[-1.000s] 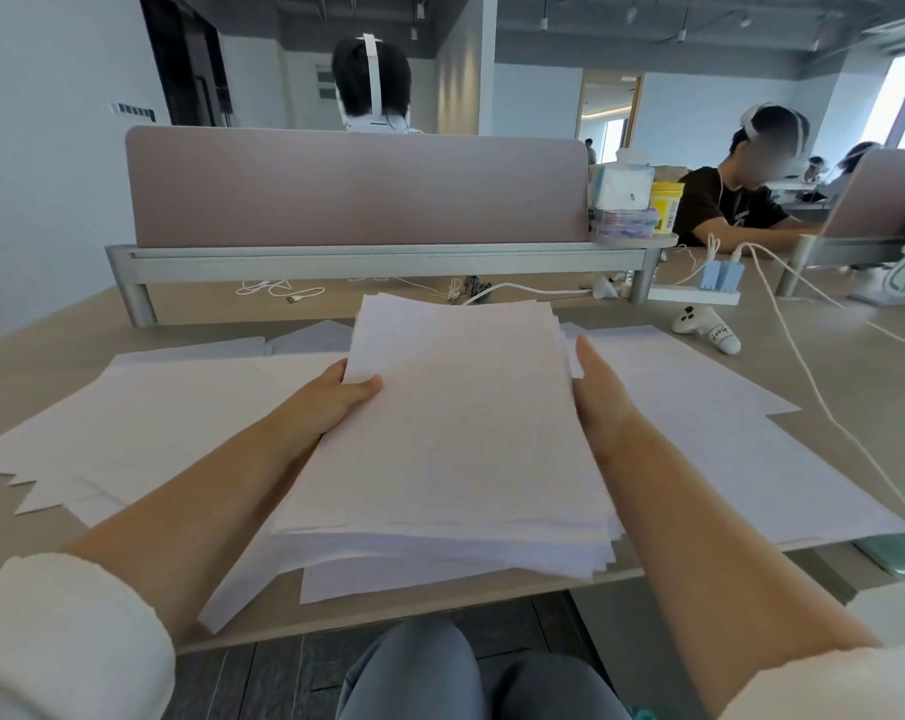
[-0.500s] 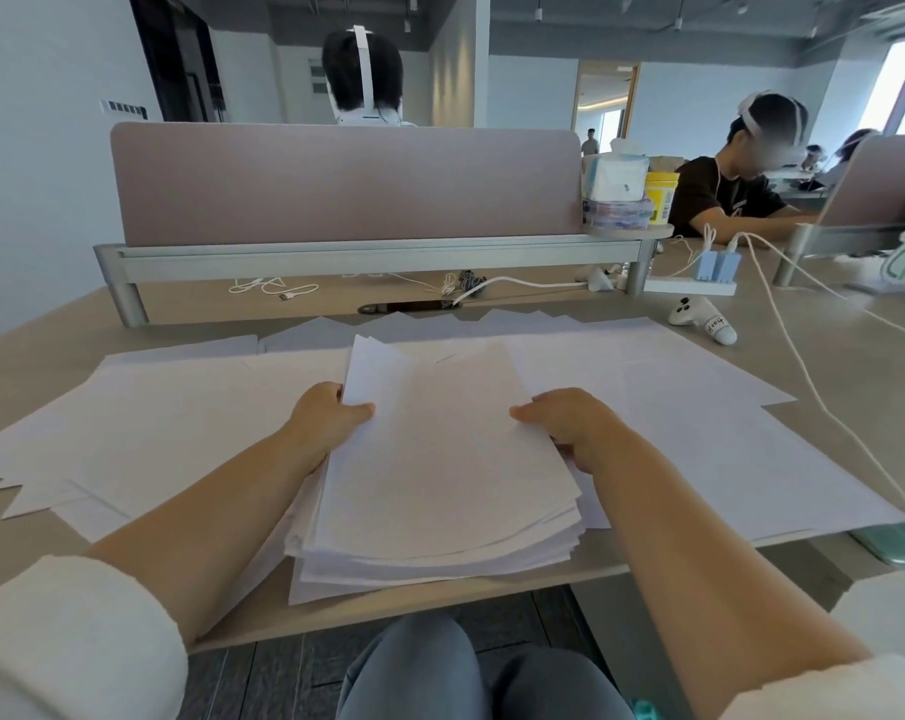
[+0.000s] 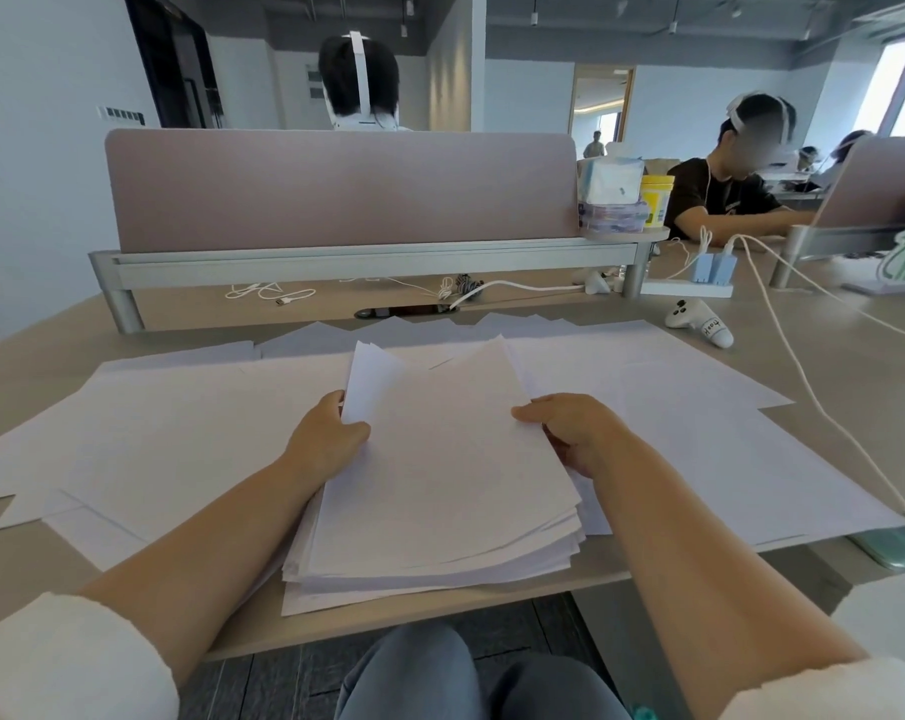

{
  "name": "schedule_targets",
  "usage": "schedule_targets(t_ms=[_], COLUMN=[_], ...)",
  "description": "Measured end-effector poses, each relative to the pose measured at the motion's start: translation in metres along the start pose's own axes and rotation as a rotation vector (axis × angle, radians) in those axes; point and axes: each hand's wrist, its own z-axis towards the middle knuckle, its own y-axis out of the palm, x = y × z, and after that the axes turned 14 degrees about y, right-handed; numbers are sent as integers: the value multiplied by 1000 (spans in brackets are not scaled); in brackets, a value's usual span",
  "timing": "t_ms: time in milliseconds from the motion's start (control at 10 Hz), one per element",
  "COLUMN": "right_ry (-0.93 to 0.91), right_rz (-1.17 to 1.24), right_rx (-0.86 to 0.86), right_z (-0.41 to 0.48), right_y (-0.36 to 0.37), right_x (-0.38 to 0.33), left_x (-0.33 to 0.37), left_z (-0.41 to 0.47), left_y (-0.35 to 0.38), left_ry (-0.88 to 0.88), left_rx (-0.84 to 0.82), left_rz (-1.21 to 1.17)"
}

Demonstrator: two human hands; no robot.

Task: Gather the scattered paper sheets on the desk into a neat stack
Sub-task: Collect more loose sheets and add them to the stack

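While both bare forearms reach forward out of white sleeves, the left hand point(image 3: 331, 433) curls against the left edge of the paper stack point(image 3: 440, 491), its thumb lying on the top sheet just beside a corner that stands bent upward. The right hand point(image 3: 570, 433) grips the opposite edge, one digit laid flat on top and the others folded under the sheets, so the pile is held between the two hands. That stack sits in the middle of the desk point(image 3: 855, 366) at its near edge, its near end hanging slightly over the rim, its layers uneven and fanned at the near right corner. Under and around it lie loose sheets point(image 3: 154, 433), overlapping, spread wide to the left and to the right and reaching the far side. Right of the papers a white cable point(image 3: 803, 392) runs across the desk, and farther off lie a white handheld controller point(image 3: 700, 324) and a white power strip point(image 3: 689, 289). Along the far side stands a mauve partition point(image 3: 336, 189), with a yellow tub point(image 3: 657, 200) on the shelf at its right end.
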Motion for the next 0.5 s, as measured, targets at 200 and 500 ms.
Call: schedule_targets(t_ms=[200,500], right_ry=[40,-122], right_rz=[29,415], right_rx=[-144,-378], right_z=[-5,-30], right_y=[0,-4], right_x=[4,-16], left_x=[-2,10], left_z=[1,4], left_y=[-2,-6], left_ry=[-18,45], left_rx=[-6,-184], left_rz=[-11,25])
